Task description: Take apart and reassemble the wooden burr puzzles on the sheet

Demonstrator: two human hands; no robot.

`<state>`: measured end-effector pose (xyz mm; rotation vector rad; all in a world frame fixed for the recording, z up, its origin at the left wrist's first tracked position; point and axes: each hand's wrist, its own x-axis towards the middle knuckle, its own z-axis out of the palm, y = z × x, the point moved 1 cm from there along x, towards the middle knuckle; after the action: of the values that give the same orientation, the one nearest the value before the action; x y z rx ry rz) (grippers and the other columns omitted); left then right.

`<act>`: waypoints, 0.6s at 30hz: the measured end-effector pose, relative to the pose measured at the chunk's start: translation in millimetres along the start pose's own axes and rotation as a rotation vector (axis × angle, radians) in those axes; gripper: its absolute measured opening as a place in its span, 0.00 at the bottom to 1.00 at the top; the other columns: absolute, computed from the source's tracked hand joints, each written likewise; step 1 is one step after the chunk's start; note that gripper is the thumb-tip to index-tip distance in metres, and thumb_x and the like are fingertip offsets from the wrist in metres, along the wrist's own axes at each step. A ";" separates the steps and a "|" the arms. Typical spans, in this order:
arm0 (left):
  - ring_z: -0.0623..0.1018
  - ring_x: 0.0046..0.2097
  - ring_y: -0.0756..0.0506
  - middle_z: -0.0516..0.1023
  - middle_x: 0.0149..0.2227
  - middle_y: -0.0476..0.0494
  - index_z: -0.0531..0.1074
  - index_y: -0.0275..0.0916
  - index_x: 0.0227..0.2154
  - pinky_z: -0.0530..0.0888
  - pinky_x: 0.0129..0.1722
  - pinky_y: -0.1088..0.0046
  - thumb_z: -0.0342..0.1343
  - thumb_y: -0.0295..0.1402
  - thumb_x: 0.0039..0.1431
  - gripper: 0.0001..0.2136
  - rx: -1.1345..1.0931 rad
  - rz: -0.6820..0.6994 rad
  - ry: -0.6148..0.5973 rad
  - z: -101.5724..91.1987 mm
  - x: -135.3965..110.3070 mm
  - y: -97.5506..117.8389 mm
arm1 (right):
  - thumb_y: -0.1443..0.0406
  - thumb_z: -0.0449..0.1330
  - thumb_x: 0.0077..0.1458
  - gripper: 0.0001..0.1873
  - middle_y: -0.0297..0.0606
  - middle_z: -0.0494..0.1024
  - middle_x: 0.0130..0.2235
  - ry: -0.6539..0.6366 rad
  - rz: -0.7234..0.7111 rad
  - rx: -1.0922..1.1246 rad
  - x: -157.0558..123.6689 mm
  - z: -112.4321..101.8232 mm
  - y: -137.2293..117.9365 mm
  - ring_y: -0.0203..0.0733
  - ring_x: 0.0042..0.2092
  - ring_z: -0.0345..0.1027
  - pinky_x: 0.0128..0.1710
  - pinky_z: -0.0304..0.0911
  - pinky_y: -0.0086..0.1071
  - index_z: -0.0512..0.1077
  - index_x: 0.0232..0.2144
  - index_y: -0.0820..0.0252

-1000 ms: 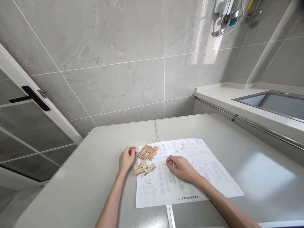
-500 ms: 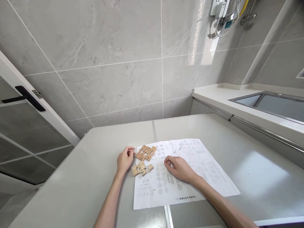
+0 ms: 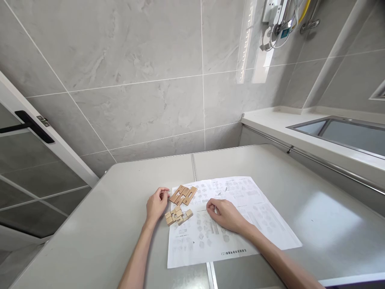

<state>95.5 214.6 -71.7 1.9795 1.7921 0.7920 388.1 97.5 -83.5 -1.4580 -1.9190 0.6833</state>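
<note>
My left hand point(image 3: 157, 204) rests on the table at the left edge of the paper, its fingers loosely curled in with nothing seen in them. Just right of its fingertips lie flat wooden pieces with slots point(image 3: 183, 195), set side by side on the printed sheet point(image 3: 207, 253). Below them sits a cluster of small wooden blocks point(image 3: 178, 216), some stacked and one bearing a dark mark, partly over the sheet's left edge. My right hand point(image 3: 226, 213) lies on the middle of the sheet, fingers curled inward and holding nothing that I can see.
The sheet lies on a light grey table point(image 3: 99, 233) with a seam across it. Behind is a tiled wall point(image 3: 144, 108). A door with a black handle point(image 3: 34, 126) stands at left, and a counter with a sink point(image 3: 345, 130) at right.
The view has shifted very slightly, so everything sits a little further left. Both hands, the wooden pieces and the sheet keep their places relative to each other.
</note>
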 end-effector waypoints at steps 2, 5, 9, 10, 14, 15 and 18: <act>0.83 0.39 0.45 0.85 0.36 0.52 0.77 0.49 0.41 0.71 0.36 0.72 0.49 0.38 0.64 0.11 -0.018 -0.001 -0.003 -0.1 0.1 -0.2 | 0.66 0.53 0.64 0.09 0.31 0.79 0.31 -0.001 -0.002 -0.004 0.4 0.1 0.0 0.40 0.30 0.69 0.32 0.60 0.33 0.72 0.35 0.53; 0.83 0.41 0.44 0.85 0.37 0.50 0.77 0.47 0.41 0.73 0.39 0.71 0.51 0.40 0.63 0.10 -0.089 -0.005 -0.027 0.2 -0.9 1.2 | 0.66 0.53 0.64 0.09 0.31 0.79 0.31 -0.001 -0.003 -0.009 0.6 -0.2 -0.6 0.40 0.30 0.69 0.32 0.60 0.33 0.72 0.35 0.53; 0.83 0.43 0.42 0.84 0.41 0.46 0.76 0.44 0.40 0.76 0.45 0.68 0.54 0.44 0.63 0.12 -0.201 0.044 -0.034 2.4 -7.0 13.3 | 0.66 0.53 0.64 0.08 0.31 0.79 0.31 0.002 -0.003 -0.016 0.3 -1.2 -1.7 0.40 0.30 0.69 0.32 0.60 0.32 0.72 0.35 0.53; 0.82 0.43 0.42 0.84 0.42 0.44 0.76 0.44 0.41 0.76 0.45 0.67 0.54 0.44 0.64 0.12 -0.201 0.074 -0.033 3.3 -9.8 18.2 | 0.66 0.53 0.64 0.08 0.31 0.79 0.31 0.004 -0.003 -0.015 0.2 -1.5 -1.9 0.40 0.30 0.70 0.32 0.60 0.32 0.72 0.35 0.53; 0.79 0.51 0.40 0.80 0.51 0.42 0.75 0.45 0.45 0.75 0.50 0.64 0.54 0.44 0.66 0.12 -0.116 0.218 -0.095 8.0 -23.4 38.8 | 0.66 0.53 0.65 0.09 0.31 0.79 0.31 0.014 -0.010 -0.016 -0.1 -2.2 -2.6 0.41 0.31 0.71 0.33 0.60 0.32 0.72 0.34 0.53; 0.78 0.53 0.39 0.79 0.52 0.42 0.75 0.45 0.46 0.75 0.52 0.63 0.55 0.44 0.65 0.12 -0.091 0.240 -0.109 9.4 -26.6 42.6 | 0.66 0.52 0.65 0.09 0.31 0.79 0.31 0.015 -0.010 -0.019 -0.1 -2.3 -2.7 0.41 0.31 0.71 0.33 0.60 0.32 0.72 0.34 0.53; 0.74 0.58 0.37 0.77 0.54 0.41 0.74 0.46 0.47 0.73 0.55 0.59 0.59 0.44 0.63 0.13 -0.050 0.280 -0.114 14.0 -33.5 48.3 | 0.66 0.52 0.65 0.09 0.32 0.79 0.31 0.012 -0.002 -0.020 0.1 -2.1 -2.8 0.41 0.31 0.71 0.33 0.60 0.33 0.72 0.34 0.53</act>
<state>140.8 176.6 -59.2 2.2240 1.4372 0.7791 387.8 96.9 -80.1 -1.4685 -1.9233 0.6550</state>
